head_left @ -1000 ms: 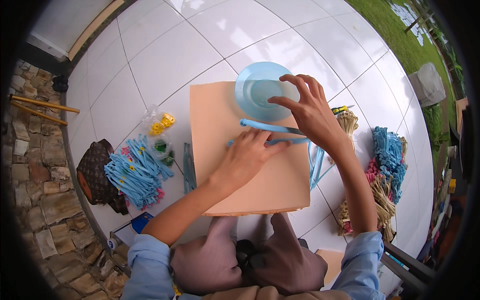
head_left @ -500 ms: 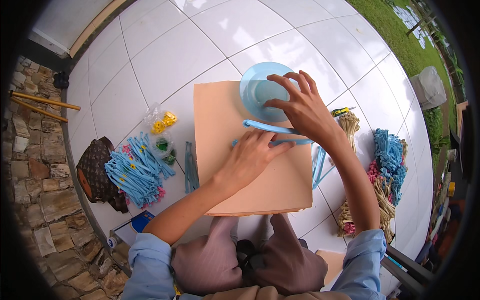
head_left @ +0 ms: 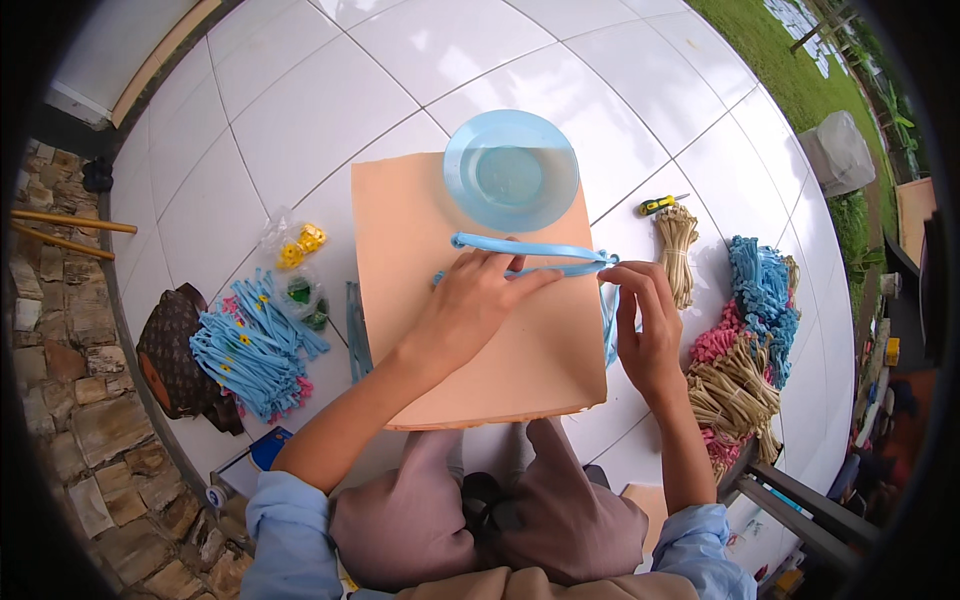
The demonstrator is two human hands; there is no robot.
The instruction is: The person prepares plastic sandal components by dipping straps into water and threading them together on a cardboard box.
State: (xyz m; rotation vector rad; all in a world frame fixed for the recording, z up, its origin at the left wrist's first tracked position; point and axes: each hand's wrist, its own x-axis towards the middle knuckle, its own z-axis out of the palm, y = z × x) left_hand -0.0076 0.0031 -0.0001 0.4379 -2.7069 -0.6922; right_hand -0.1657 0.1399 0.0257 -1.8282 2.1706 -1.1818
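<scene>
A light blue cord loop (head_left: 530, 246) stretches sideways over a peach-coloured board (head_left: 480, 365) in front of me. My left hand (head_left: 478, 308) holds the loop near its left part, fingers between the two strands and thumb along the lower one. At the knotted right end, my right hand (head_left: 650, 325) is closed with fingertips on the cord; exactly what they pinch is too small to tell. Just beyond the loop, a translucent blue plate (head_left: 562, 190) rests over the board's far edge. More blue cords (head_left: 357, 330) hang past the board's left side.
On the left lie a pile of blue cords (head_left: 250, 350), bags of yellow (head_left: 302, 245) and green pieces (head_left: 307, 300), and a brown bag (head_left: 178, 350). To the right are a screwdriver (head_left: 662, 204), a beige cord bundle (head_left: 677, 250) and blue (head_left: 762, 300), pink and beige bundles.
My right hand has come down from over the plate to the loop's right end and closed there. My left hand keeps its hold on the loop. The whole view has shifted slightly.
</scene>
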